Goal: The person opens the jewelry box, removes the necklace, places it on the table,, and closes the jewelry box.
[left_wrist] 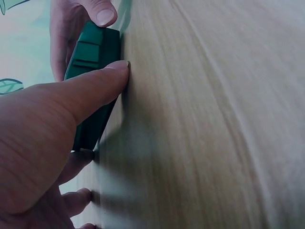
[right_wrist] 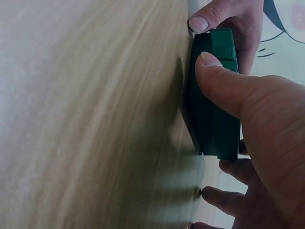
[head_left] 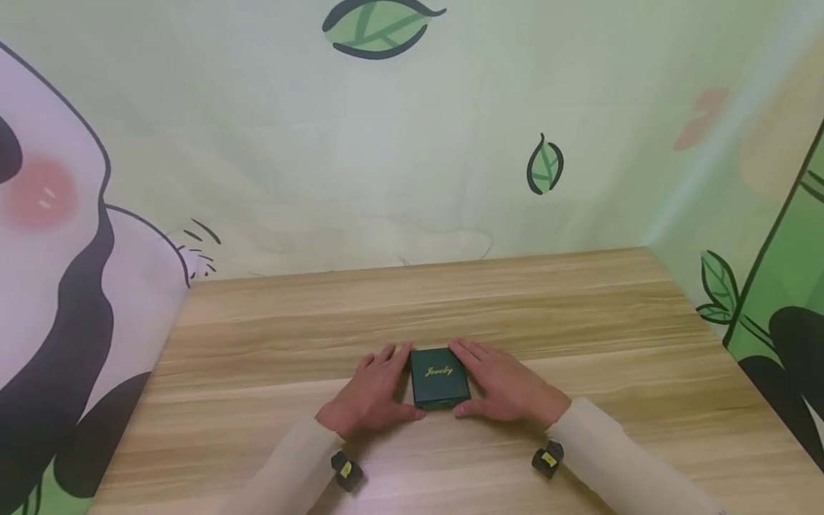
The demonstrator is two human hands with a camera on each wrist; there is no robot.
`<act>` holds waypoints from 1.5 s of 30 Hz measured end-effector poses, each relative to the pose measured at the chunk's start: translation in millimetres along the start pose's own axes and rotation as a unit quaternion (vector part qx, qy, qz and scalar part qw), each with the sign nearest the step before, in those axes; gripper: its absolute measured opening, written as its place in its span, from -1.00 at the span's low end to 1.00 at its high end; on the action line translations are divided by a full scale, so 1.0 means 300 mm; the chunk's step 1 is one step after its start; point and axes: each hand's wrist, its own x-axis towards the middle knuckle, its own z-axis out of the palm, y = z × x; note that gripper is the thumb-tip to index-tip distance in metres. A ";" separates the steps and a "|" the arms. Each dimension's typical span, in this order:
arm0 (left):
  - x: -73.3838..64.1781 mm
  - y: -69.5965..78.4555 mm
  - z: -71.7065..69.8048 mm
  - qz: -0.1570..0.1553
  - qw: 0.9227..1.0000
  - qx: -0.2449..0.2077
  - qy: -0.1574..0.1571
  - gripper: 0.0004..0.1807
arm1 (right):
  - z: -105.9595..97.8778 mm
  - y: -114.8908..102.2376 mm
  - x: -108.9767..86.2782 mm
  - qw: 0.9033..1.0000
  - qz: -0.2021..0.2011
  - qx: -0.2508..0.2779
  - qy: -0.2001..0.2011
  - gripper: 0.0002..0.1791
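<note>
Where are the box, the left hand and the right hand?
Box (head_left: 440,379), head view: middle of its top face.
Left hand (head_left: 372,399), head view: back of the hand.
Right hand (head_left: 506,386), head view: back of the hand.

Box (head_left: 440,392) dark green, its lettering (head_left: 439,371) gold; table (head_left: 290,325) light brown, wood-grained; wall (head_left: 270,143) pale green, its leaves (head_left: 380,28) green, outlined black; panda (head_left: 45,279) black and white, pink-cheeked; sleeves (head_left: 292,458) cream.

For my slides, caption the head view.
Left hand and right hand frame a green Jewelry box on a wood-grain table.
</note>
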 end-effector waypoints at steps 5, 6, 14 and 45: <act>-0.002 0.001 -0.001 -0.002 1.000 -0.016 0.001 0.23 | -0.001 -0.003 0.000 1.000 0.006 0.001 -0.001 0.15; -0.002 0.000 0.000 -0.002 1.000 -0.019 0.002 0.23 | -0.002 -0.004 0.000 1.000 0.008 0.001 -0.001 0.15; -0.004 -0.005 0.008 -0.002 0.999 -0.036 0.007 0.21 | 0.000 -0.007 0.000 1.000 0.012 0.005 0.000 0.14; -0.002 -0.011 0.012 0.010 0.998 -0.059 0.036 0.13 | -0.007 -0.019 0.014 1.000 0.020 0.024 -0.003 0.17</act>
